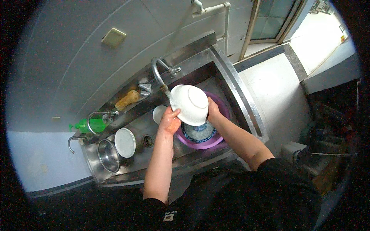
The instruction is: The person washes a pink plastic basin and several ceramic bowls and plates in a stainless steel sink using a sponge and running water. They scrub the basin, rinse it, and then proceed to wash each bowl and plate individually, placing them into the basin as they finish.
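A white bowl (188,106) is tilted between my two hands, its round foot facing up toward me. My left hand (170,119) grips its lower left rim, thumb on the outer wall. On the right side, my right hand (213,109) holds the edge, with its fingers partly hidden. Water appears to run from the curved metal faucet (157,72) onto the bowl's upper left rim. Below sits a purple plastic basin (202,145), holding a bowl with a blue patterned rim (199,134). Another white bowl (159,114) shows partly behind my left hand.
The long stainless steel sink (173,157) has a drain (148,141) left of the basin. White dishes (125,143) and a metal bowl (108,156) stand at its left end. Along the back ledge lie a yellowish sponge or cloth (127,99) and a green bottle (92,125), near a second faucet (91,118).
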### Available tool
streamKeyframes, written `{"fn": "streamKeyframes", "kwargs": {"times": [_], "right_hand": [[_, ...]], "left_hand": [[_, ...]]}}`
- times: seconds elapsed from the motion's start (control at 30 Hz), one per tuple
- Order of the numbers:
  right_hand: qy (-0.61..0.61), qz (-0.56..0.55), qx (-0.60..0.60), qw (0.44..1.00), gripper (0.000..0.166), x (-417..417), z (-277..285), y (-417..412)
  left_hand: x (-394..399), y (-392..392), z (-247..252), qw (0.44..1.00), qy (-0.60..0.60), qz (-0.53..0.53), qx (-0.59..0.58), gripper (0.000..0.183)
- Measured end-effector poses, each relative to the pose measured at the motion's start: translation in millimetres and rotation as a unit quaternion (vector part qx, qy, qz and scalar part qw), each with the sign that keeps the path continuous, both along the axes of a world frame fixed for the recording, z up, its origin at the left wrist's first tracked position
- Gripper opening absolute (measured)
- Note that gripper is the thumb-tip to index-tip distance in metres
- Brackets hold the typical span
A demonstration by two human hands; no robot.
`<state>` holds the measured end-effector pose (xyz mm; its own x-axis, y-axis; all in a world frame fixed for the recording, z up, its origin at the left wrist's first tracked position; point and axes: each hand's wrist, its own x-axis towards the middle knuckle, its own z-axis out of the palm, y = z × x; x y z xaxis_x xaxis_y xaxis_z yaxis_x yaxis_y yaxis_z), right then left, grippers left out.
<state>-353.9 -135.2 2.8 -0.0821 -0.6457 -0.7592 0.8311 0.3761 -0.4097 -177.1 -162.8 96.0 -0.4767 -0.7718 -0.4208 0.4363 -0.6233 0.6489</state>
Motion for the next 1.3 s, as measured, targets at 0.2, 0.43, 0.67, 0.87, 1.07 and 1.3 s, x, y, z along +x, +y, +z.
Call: {"fn": "streamKeyframes", "kwargs": {"times": [0.2,0.43,0.67,0.87,1.07,1.3], "right_hand": [[0.265,0.039,-0.110,0.957,0.045,29.2,28.9,18.6],[0.451,0.137,-0.210,0.857,0.047,35.8,9.2,-11.4],[0.194,0.139,-0.184,0.954,0.073,20.8,73.9,23.5],[0.139,0.099,-0.101,0.980,0.059,4.8,69.9,50.1],[0.025,0.103,-0.160,0.981,0.049,-29.9,-2.5,62.8],[-0.056,0.152,-0.035,0.986,0.040,-7.4,-65.0,38.1]], "left_hand": [[33.4,58.5,1.9,0.995,0.044,0.087,0.034,0.048],[37.8,21.4,-1.7,0.983,0.016,0.174,0.047,0.038],[-13.1,35.5,-8.3,0.941,-0.269,0.090,-0.183,0.023],[-48.6,81.0,1.9,0.693,-0.528,-0.203,-0.446,0.026],[6.6,103.5,8.5,0.694,-0.498,-0.090,-0.513,0.026],[106.6,138.5,-4.1,0.813,-0.518,0.057,-0.261,0.030]]}}
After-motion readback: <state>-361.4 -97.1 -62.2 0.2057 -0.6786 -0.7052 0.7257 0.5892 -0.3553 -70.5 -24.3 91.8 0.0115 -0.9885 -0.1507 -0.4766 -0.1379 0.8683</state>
